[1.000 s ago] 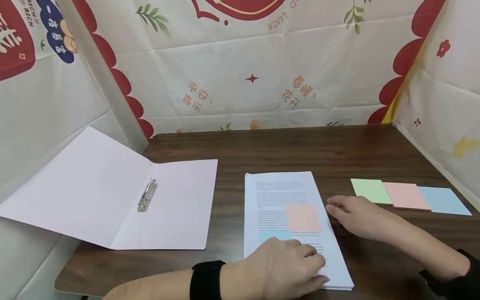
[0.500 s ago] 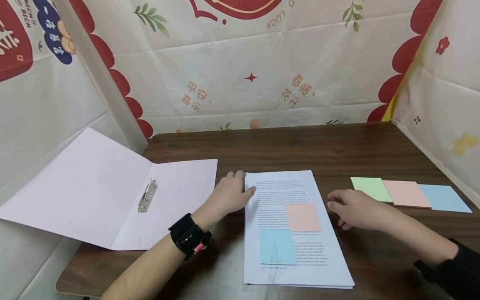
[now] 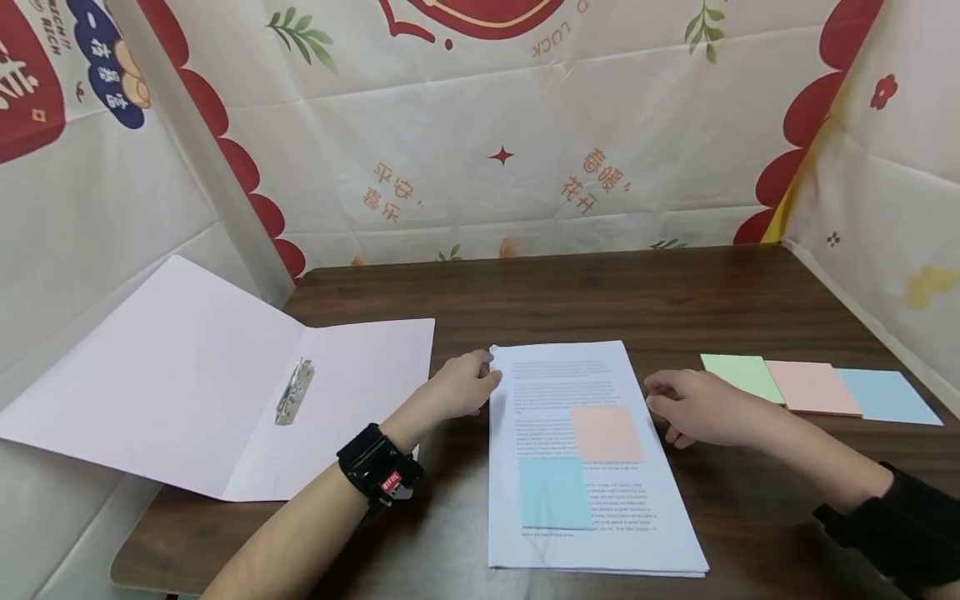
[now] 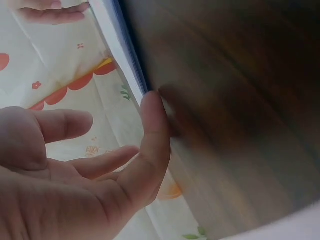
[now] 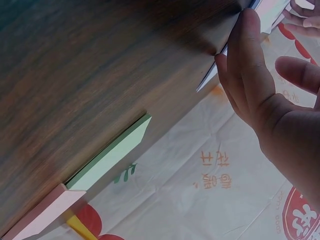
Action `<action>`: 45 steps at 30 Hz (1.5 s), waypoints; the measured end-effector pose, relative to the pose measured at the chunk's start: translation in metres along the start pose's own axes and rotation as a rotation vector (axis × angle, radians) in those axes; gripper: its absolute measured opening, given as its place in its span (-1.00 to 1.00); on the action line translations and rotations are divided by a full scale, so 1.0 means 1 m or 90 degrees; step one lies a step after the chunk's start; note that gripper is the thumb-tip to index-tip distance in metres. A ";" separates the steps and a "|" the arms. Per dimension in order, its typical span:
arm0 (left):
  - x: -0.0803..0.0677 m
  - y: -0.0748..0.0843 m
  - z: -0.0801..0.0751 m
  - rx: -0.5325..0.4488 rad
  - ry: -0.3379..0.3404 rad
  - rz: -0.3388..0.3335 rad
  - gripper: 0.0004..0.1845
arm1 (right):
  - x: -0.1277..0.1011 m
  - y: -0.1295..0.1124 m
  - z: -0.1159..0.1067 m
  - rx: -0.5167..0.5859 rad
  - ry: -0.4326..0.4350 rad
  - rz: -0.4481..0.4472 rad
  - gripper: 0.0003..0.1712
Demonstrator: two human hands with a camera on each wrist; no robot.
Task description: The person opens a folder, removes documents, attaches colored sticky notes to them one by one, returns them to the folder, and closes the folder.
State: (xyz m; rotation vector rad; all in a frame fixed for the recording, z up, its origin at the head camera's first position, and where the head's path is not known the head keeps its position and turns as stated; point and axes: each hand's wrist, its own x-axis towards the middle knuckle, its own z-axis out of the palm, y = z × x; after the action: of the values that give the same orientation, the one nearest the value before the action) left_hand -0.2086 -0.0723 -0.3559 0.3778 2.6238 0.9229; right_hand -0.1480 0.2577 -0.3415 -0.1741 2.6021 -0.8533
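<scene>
A stack of printed paper sheets (image 3: 637, 533) lies on the brown table, with a pink sticky note (image 3: 606, 433) and a blue sticky note (image 3: 555, 492) on its top page. My left hand (image 3: 457, 387) is at the stack's upper left edge, a fingertip (image 4: 152, 105) right at the side of the sheets in the left wrist view. On the opposite side, my right hand (image 3: 693, 407) has its fingertips (image 5: 249, 20) at the right edge. Both hands have loosely extended fingers, and neither grips the paper.
An open pale pink folder (image 3: 360, 450) with a metal clip (image 3: 295, 392) lies to the left, its cover sticking out past the table's edge. Green (image 3: 738, 377), pink (image 3: 813, 387) and blue (image 3: 892, 395) sticky-note pads sit in a row at right. Printed cloth hangs around the table.
My left hand has left the lower part of the top page, uncovering the blue note, and moved to the stack's upper left edge. The right hand has shifted slightly left, up to the right edge.
</scene>
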 end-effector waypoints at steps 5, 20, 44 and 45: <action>0.006 -0.001 0.004 -0.167 -0.021 -0.031 -0.41 | 0.001 -0.002 0.002 -0.001 0.004 0.008 -0.40; 0.015 0.011 0.017 -0.289 -0.006 -0.044 -0.36 | -0.003 -0.004 0.005 0.017 0.002 0.022 -0.35; -0.025 0.033 -0.014 -0.573 0.158 0.235 -0.63 | -0.015 0.007 -0.005 0.415 -0.051 -0.126 -0.13; -0.026 0.032 -0.017 -0.561 0.153 0.236 -0.64 | -0.015 0.007 -0.005 0.422 -0.055 -0.136 -0.14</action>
State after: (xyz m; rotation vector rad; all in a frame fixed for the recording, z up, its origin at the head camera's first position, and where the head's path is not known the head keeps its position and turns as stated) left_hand -0.1877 -0.0670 -0.3170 0.5306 2.0558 2.2083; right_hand -0.1358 0.2694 -0.3368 -0.2890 2.1070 -1.6828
